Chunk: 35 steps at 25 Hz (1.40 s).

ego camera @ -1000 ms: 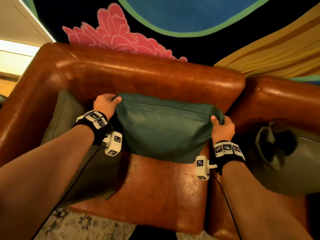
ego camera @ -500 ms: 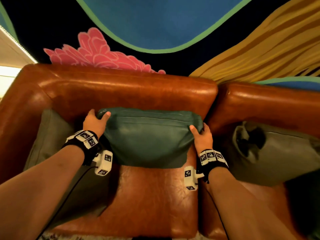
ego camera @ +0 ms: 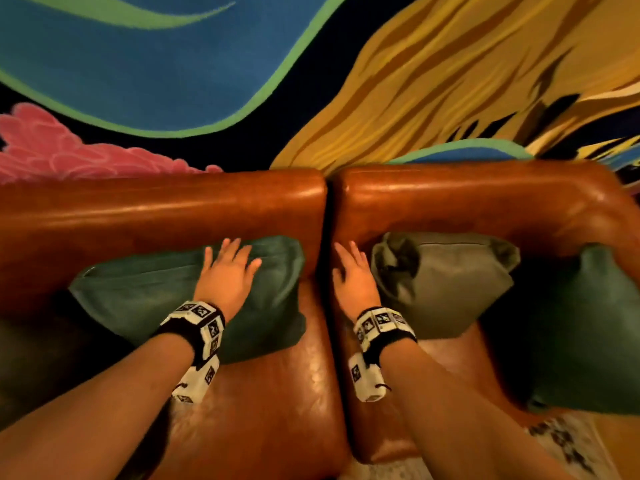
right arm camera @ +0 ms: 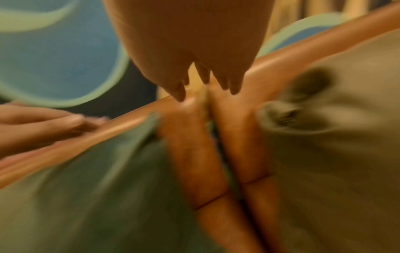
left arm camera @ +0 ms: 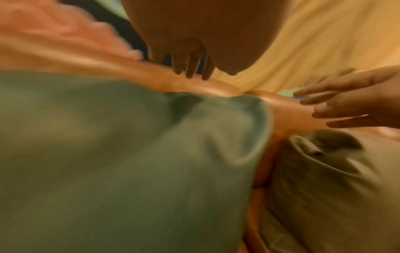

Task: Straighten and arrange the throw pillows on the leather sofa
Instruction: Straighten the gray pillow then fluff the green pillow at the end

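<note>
A dark green pillow [ego camera: 145,299] [left arm camera: 108,154] [right arm camera: 86,188] leans against the back of the brown leather sofa [ego camera: 173,209]. My left hand [ego camera: 228,268] [left arm camera: 190,68] hovers over its right half with fingers spread, holding nothing. My right hand [ego camera: 349,268] [right arm camera: 205,80] is open over the gap between the two sofa sections, left of a grey-green pillow [ego camera: 446,282] [left arm camera: 324,179] [right arm camera: 335,145] with a dented corner. Another dark green pillow [ego camera: 581,327] stands at the right arm of the sofa.
An olive pillow [ego camera: 41,358] lies at the far left, partly under my left forearm. A colourful mural [ego camera: 207,64] covers the wall behind the sofa. Patterned rug [ego camera: 571,445] shows at the lower right. Bare seat leather [ego camera: 277,393] lies in front of the pillows.
Both hands have let go of the dark green pillow's top corners and opened. The view and both hands have shifted right, toward the grey-green pillow.
</note>
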### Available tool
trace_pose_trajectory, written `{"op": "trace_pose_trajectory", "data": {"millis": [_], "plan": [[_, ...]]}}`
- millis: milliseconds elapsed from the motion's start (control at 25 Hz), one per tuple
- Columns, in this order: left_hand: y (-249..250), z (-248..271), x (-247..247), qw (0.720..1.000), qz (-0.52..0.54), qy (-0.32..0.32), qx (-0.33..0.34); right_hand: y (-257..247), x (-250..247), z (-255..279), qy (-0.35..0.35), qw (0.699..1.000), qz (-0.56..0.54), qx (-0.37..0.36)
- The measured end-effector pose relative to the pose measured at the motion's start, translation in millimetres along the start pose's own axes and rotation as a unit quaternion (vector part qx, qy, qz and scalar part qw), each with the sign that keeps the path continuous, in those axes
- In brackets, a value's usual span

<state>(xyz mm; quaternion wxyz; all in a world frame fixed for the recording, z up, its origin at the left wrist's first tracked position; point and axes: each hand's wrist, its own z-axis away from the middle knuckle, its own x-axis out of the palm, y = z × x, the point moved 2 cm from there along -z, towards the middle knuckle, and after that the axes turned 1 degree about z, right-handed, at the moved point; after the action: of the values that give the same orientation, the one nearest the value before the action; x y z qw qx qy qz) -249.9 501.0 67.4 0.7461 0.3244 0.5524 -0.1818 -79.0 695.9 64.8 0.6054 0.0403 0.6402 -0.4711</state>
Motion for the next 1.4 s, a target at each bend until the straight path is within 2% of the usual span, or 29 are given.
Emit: {"op": "trace_pose_trajectory", "data": {"millis": [120, 240, 280, 360, 440, 480, 560, 640, 720, 800, 880, 960, 1040, 1160, 1280, 1360, 1400], "plan": [[84.9, -26.1, 1.0, 0.988, 0.061, 0.030, 0.140, 79.5, -61.0, -4.2, 0.039, 0.996, -0.006, 0.076], [194.9, -53.0, 21.3, 0.971, 0.158, -0.037, 0.178, 168.0, -138.7, -19.2, 0.081, 0.986, 0.004, 0.144], [228.3, -60.8, 35.7, 0.969, 0.173, -0.076, 0.159, 197.0, -160.8, -27.3, 0.091, 0.981, 0.018, 0.170], [277.0, -75.0, 76.2, 0.959, 0.229, -0.144, 0.078, 248.3, -199.1, -46.8, 0.119, 0.967, 0.056, 0.220], [299.1, -85.7, 108.9, 0.938, 0.315, -0.146, -0.028, 288.0, -220.3, -65.0, 0.129, 0.949, 0.073, 0.280], [306.3, -90.6, 125.2, 0.928, 0.341, -0.126, -0.080, 307.8, -225.2, -71.9, 0.113, 0.943, 0.059, 0.307], [318.1, -98.2, 143.7, 0.933, 0.313, -0.097, -0.146, 340.3, -224.0, -84.6, 0.074, 0.947, 0.012, 0.314], [325.3, -99.5, 152.3, 0.947, 0.248, -0.088, -0.184, 359.1, -223.2, -96.8, 0.033, 0.967, -0.021, 0.253], [328.6, -100.2, 158.6, 0.954, 0.204, -0.086, -0.200, 372.8, -239.5, -108.3, 0.021, 0.981, -0.043, 0.186], [327.8, -98.4, 164.2, 0.957, 0.174, -0.097, -0.213, 386.7, -261.1, -111.2, 0.083, 0.977, -0.097, 0.169], [328.1, -95.8, 170.3, 0.958, 0.146, -0.112, -0.220, 397.1, -271.3, -107.9, 0.154, 0.958, -0.130, 0.204], [323.1, -97.7, 170.5, 0.948, 0.149, -0.090, -0.268, 397.5, -262.8, -103.0, 0.166, 0.951, -0.128, 0.226], [316.9, -102.1, 166.3, 0.928, 0.167, -0.062, -0.328, 392.6, -255.1, -102.5, 0.183, 0.949, -0.142, 0.215], [317.9, -110.5, 162.7, 0.933, 0.153, -0.098, -0.310, 389.0, -255.0, -103.0, 0.201, 0.944, -0.161, 0.206], [307.5, -114.3, 149.2, 0.921, 0.238, -0.058, -0.304, 392.6, -260.3, -104.4, 0.194, 0.949, -0.143, 0.206], [291.3, -112.9, 129.6, 0.877, 0.379, -0.019, -0.296, 399.9, -266.5, -105.9, 0.198, 0.946, -0.131, 0.223], [285.9, -112.7, 121.5, 0.868, 0.406, -0.013, -0.287, 402.2, -267.7, -105.7, 0.200, 0.943, -0.133, 0.232]]}}
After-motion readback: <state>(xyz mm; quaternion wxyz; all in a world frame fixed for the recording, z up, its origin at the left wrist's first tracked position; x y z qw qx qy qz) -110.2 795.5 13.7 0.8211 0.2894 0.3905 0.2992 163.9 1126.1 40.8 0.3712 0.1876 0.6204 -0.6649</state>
